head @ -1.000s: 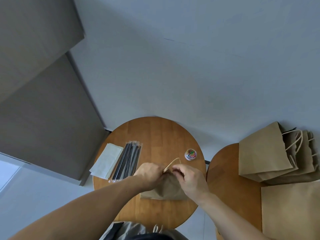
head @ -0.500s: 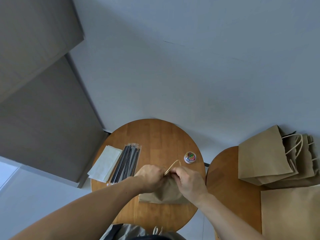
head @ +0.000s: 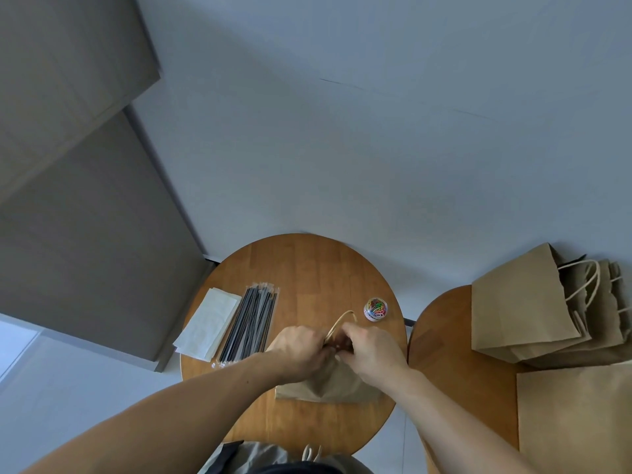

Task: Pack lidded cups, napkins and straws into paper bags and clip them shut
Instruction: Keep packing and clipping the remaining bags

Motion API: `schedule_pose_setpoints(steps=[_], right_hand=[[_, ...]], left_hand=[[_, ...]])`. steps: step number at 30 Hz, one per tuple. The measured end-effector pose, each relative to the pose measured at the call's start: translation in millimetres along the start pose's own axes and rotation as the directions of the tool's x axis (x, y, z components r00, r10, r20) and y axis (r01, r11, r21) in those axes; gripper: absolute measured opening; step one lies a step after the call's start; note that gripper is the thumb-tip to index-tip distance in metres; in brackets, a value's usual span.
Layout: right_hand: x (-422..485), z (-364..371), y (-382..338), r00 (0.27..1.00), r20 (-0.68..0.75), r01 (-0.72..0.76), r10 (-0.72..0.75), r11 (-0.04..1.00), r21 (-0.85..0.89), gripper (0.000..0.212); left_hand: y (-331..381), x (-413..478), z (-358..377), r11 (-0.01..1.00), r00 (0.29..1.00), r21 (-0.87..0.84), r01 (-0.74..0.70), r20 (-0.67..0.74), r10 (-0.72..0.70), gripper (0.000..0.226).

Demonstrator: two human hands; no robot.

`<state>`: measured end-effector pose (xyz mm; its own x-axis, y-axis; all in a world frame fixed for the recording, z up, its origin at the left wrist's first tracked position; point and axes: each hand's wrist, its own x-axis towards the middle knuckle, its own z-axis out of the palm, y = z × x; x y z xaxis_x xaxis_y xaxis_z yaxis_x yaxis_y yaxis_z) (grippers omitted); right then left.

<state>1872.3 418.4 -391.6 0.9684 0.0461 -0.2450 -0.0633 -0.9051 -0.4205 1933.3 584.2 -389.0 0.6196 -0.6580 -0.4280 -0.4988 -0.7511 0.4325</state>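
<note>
A brown paper bag (head: 328, 384) stands on the round wooden table (head: 307, 268) right in front of me. My left hand (head: 297, 350) and my right hand (head: 371, 354) both grip its folded top edge, fingers curled and nearly touching. One twine handle (head: 338, 325) loops up between them. Whether a clip sits under the fingers is hidden. A small clear tub of coloured paper clips (head: 375, 308) stands just behind my right hand. Wrapped black straws (head: 251, 323) and a stack of white napkins (head: 208, 325) lie to the left.
A second round table (head: 444, 336) to the right carries several brown handled bags (head: 533, 302) lying on their sides, and a flat bag (head: 574, 415) nearer me. A grey cabinet (head: 85, 234) rises at the left. Another bag handle (head: 309, 453) shows by my lap.
My two hands have closed in on each other at the bag's top, squeezing it narrower. The camera tilted slightly, so the tables sit a little lower in view.
</note>
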Motion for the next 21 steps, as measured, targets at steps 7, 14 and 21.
schedule_pose_setpoints(steps=[7, 14, 21], right_hand=[[1.9, -1.7, -4.6, 0.998, -0.011, 0.058, -0.059, 0.995, -0.077, 0.025], [-22.1, -11.0, 5.5, 0.915, -0.329, 0.273, -0.232, 0.958, 0.083, 0.013], [-39.3, -4.1, 47.8, 0.948, -0.319, 0.037, 0.011, 0.989, 0.144, 0.043]], left_hand=[[1.1, -1.3, -0.5, 1.000, 1.000, -0.010, -0.006, -0.028, 0.006, 0.025], [-12.7, -4.8, -8.3, 0.997, 0.998, -0.066, -0.041, -0.052, 0.037, 0.029], [-58.0, -18.8, -3.5, 0.950, 0.992, -0.295, 0.101, 0.107, -0.073, 0.059]])
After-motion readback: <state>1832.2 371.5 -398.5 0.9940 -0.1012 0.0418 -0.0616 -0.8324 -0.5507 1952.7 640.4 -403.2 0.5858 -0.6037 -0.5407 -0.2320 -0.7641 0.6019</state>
